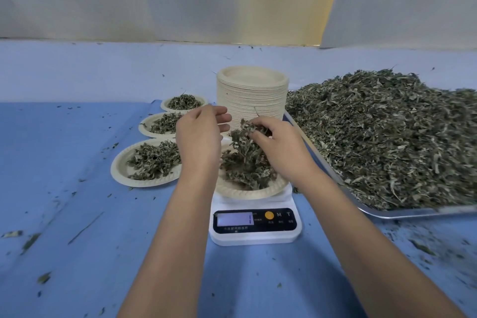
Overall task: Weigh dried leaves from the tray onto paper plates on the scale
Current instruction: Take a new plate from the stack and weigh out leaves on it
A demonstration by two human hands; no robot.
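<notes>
Dried leaves [246,134] — a crumpled, grey-green tuft — are pinched in the curled fingers of the right hand [281,147], which hangs over a shaggy mound [245,169] of the same leaves directly beneath it. That mound fills a round, cream paper plate [247,193] with a fluted rim, sitting on a white plastic scale [254,239]; its lit display [235,219], nearer the person than the hand, is too blurred to read. Just beside the right hand, the left hand [200,137] hovers with fingers loosely straight, holding nothing. Beyond both hands rises a tall stack of plates [253,95], ribbed by its many edges. Outward of the left hand lie three filled plates [121,171] in a row. Outward of the right hand a shiny metal tray [413,213] carries a broad, ragged heap [387,137]. Leaf crumbs [31,241] speckle the blue cloth [77,214] beneath everything
</notes>
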